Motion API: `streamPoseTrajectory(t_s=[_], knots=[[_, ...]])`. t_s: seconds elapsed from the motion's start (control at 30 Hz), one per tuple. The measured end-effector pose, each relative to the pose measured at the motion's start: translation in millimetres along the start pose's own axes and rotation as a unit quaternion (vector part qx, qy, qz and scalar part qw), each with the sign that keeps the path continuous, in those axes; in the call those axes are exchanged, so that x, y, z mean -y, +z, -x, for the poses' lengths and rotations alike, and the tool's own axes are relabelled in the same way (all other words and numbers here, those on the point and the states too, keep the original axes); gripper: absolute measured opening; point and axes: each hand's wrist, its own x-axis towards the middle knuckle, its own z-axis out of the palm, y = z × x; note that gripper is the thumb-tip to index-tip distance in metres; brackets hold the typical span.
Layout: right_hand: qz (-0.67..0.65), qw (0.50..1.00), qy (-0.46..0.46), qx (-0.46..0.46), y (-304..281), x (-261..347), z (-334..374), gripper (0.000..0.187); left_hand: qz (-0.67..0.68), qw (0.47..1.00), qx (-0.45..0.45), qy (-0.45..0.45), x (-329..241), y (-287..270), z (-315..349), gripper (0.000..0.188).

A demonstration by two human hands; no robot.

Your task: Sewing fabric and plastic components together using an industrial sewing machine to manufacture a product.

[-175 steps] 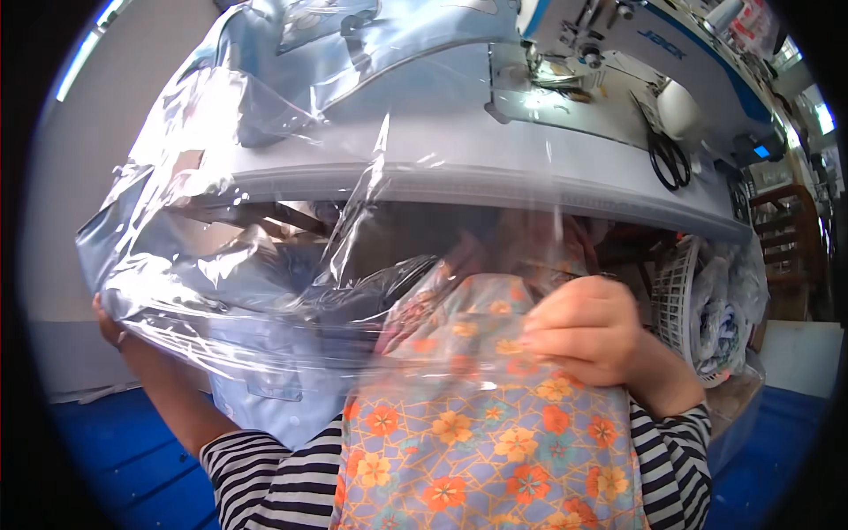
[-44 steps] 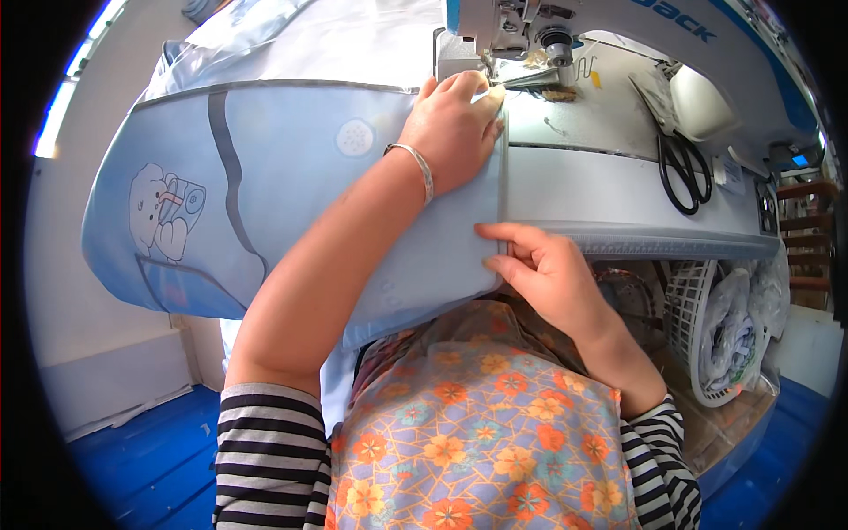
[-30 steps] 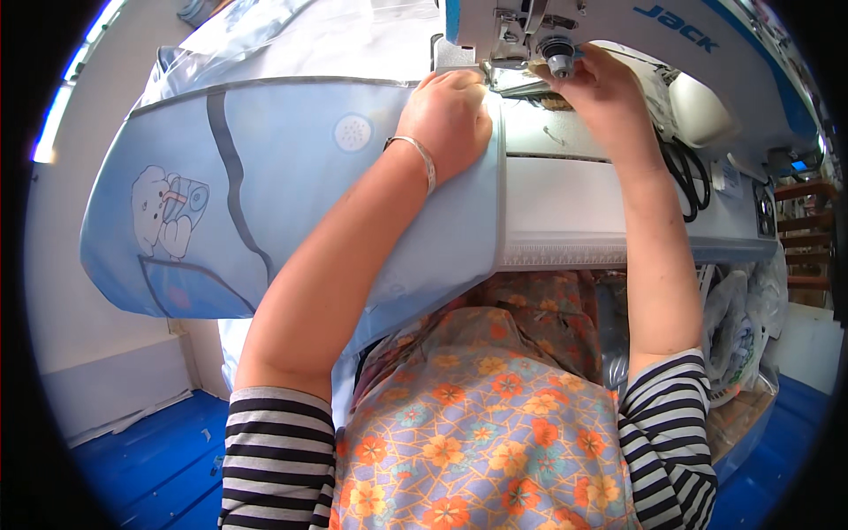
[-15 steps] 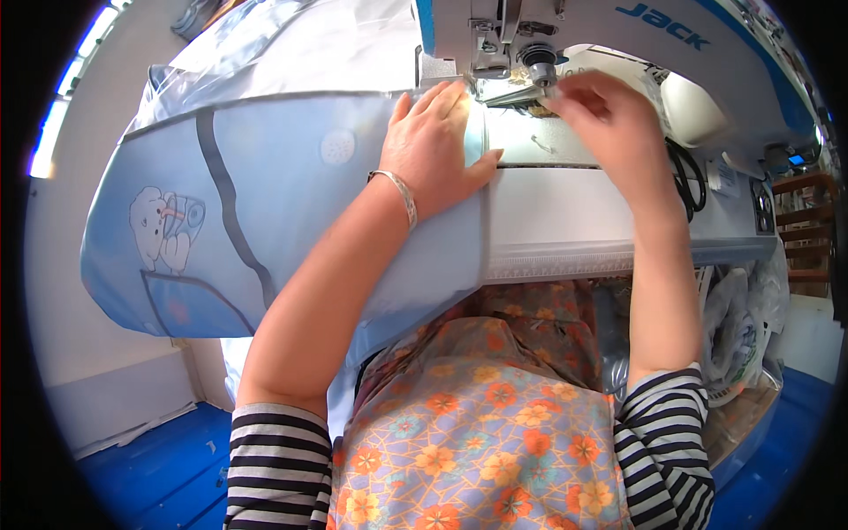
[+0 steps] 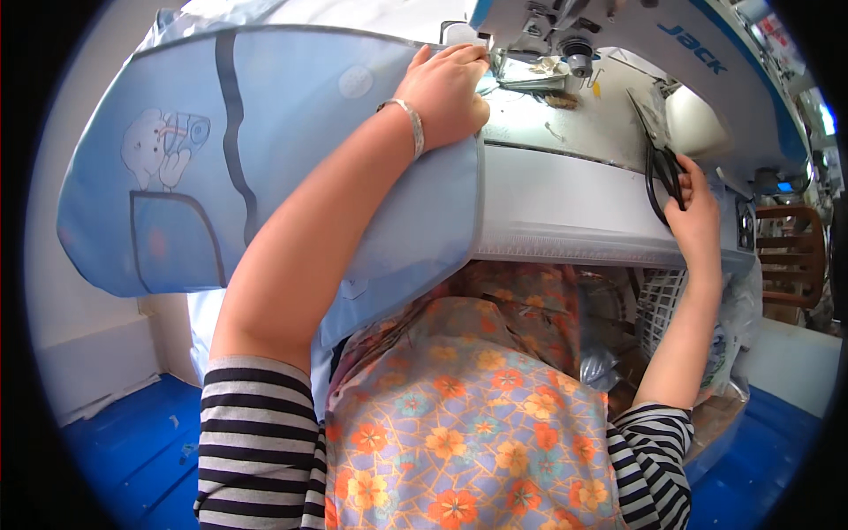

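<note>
A light blue fabric piece (image 5: 305,132) with dark edging, a printed bear and a pocket outline spreads over the left side of the sewing machine's bed. My left hand (image 5: 444,93) is at its upper right corner, close to the needle area, fingers drawn together on the edge; what lies under the fingers is hidden. Off to the right, my right hand (image 5: 696,201) is closed around the black handles of a pair of scissors (image 5: 652,181), whose blades point up and away. The sewing machine head (image 5: 609,35) stands above the bed.
Behind the needle area lie thread ends and a small brown brush-like piece (image 5: 562,102). A ruler strip (image 5: 565,246) runs along the table's front edge. Below it at right are a white basket (image 5: 661,305) and plastic bags; a brown wooden chair (image 5: 791,256) stands farther right.
My right hand has moved from beside the needle area to the right and nearer, and now holds the scissors. My left hand's spread thumb has drawn in. The whole view has shifted slightly.
</note>
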Motion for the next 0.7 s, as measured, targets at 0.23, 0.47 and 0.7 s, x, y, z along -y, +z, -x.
streamPoseTrajectory(t_s=[0.23, 0.47, 0.7], knots=[[-0.421, 0.882, 0.093, 0.193, -14.0, 59.8, 18.8, 0.066, -0.010, 0.999, 0.008, -0.035, 17.6, 2.8, -10.6, 0.044], [-0.624, 0.647, 0.217, 0.381, 34.1, 154.6, 18.8, 0.082, -0.047, 0.998, -0.003, -0.038, 23.4, 2.8, -1.2, 0.044], [-0.687, 0.601, 0.277, 0.300, 68.7, 197.1, -0.6, 0.056, -0.043, 0.998, -0.003, -0.049, 21.6, 0.0, 5.3, 0.052]])
